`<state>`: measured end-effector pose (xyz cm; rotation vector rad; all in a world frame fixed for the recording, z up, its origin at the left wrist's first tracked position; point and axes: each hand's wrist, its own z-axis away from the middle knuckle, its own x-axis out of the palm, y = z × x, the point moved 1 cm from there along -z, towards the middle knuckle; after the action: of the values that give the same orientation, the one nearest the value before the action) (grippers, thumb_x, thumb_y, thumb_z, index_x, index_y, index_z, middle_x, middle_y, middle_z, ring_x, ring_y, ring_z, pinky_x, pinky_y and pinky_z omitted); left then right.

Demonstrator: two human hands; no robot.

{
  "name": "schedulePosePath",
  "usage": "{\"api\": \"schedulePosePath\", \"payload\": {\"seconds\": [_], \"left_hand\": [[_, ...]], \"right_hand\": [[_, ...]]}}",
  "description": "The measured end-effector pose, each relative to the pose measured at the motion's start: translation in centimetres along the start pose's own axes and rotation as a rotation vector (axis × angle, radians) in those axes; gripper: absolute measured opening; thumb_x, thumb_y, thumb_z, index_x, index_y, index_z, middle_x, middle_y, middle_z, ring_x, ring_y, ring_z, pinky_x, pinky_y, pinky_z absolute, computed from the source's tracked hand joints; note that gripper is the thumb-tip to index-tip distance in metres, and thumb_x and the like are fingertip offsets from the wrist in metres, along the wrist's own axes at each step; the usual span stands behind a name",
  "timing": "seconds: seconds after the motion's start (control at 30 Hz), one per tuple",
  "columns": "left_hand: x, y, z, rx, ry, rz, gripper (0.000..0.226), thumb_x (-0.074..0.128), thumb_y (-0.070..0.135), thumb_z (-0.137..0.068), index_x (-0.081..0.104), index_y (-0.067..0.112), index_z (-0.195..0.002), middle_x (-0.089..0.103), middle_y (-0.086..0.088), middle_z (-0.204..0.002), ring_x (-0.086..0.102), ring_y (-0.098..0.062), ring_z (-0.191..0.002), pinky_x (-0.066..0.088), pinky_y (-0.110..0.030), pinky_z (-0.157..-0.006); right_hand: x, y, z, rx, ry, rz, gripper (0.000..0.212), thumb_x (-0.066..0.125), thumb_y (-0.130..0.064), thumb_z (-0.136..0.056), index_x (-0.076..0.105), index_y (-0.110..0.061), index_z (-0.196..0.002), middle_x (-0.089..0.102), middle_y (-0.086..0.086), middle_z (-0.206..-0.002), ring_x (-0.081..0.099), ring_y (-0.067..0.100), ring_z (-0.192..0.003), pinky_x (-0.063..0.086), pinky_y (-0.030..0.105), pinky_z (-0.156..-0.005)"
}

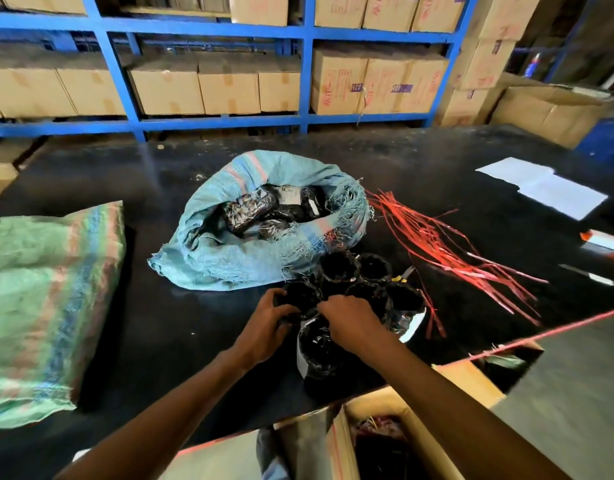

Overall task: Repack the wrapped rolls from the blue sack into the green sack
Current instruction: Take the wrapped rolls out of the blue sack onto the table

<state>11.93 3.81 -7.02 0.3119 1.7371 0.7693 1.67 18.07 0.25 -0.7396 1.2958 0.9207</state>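
On the counter [160, 327], far left: green sack [45, 299] lying flat, mouth not visible, not yet taking rolls. Centre: blue sack [229, 258] with rim rolled down, rolls still inside. Left hand [264, 323] curls round one standing roll [300, 296]; right hand [350, 320] grips the neighbouring cluster, probably gathering a batch. Red strips [437, 237] right, likely ties.

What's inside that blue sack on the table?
The blue sack lies open, and several black wrapped rolls show in its mouth, some with white labels. The folded-down cloth hides whatever lies deeper, so the number left cannot be told.
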Motion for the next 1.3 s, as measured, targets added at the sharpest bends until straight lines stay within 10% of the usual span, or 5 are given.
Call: {"api": "schedulePosePath", "payload": {"seconds": [0.27,0.67,0.97,1.1,1.3], "left_hand": [[-3.3,-0.5,-2.1,-0.018,-0.033,0.032,0.045,0.051,0.033,-0.070,0.064,0.014,-0.108,0.056,-0.001,-0.115,0.054,-0.015,-0.110,0.045,-0.032,-0.096],[-11.9,-7.6,-16.5,-0.098,0.179,-0.094,0.019,0.058,0.009,-0.090,0.064,0.008,-0.108,0.063,-0.006,-0.109,0.058,-0.013,-0.092,0.041,-0.012,-0.071],[-11.4,-12.7,-25.8,0.125,-0.046,-0.643,0.065,0.077,0.039,-0.072,0.056,0.019,-0.130,0.055,-0.021,-0.131,0.052,-0.040,-0.119,0.050,-0.049,-0.094],[-9.6,-13.1,-29.0,0.024,-0.242,-0.761,0.079,0.061,0.034,-0.086,0.014,0.025,-0.150,0.008,-0.021,-0.156,0.013,-0.039,-0.143,0.035,-0.055,-0.106],[-7.9,-13.5,-28.9,-0.085,-0.086,-0.705,0.074,0.074,0.010,-0.068,0.028,0.018,-0.127,0.036,-0.025,-0.141,0.038,-0.048,-0.126,0.056,-0.053,-0.067]], "right_hand": [[-1.7,1.2,-1.4,-0.093,0.087,-0.215,0.016,0.049,-0.020,-0.092,0.062,-0.013,-0.098,0.065,0.011,-0.098,0.061,0.033,-0.090,0.036,0.031,-0.063],[-7.7,8.1,-20.7,0.041,0.180,-0.507,0.015,0.058,-0.023,-0.085,0.069,-0.014,-0.086,0.070,0.006,-0.090,0.063,0.024,-0.083,0.052,0.037,-0.074],[-4.6,10.2,-31.9,0.110,0.032,-0.303,0.063,0.051,-0.020,-0.088,0.025,-0.023,-0.146,0.046,0.017,-0.135,0.053,0.037,-0.113,0.047,0.041,-0.088],[-3.5,10.9,-34.4,0.132,-0.026,-0.125,0.074,0.049,-0.017,-0.089,0.010,-0.031,-0.150,0.022,0.021,-0.151,0.052,0.041,-0.116,0.046,0.044,-0.089],[-0.7,11.0,-35.1,0.213,-0.079,-0.064,0.066,0.056,-0.022,-0.086,0.022,-0.018,-0.142,0.022,0.022,-0.146,0.052,0.041,-0.114,0.045,0.044,-0.090]]}}
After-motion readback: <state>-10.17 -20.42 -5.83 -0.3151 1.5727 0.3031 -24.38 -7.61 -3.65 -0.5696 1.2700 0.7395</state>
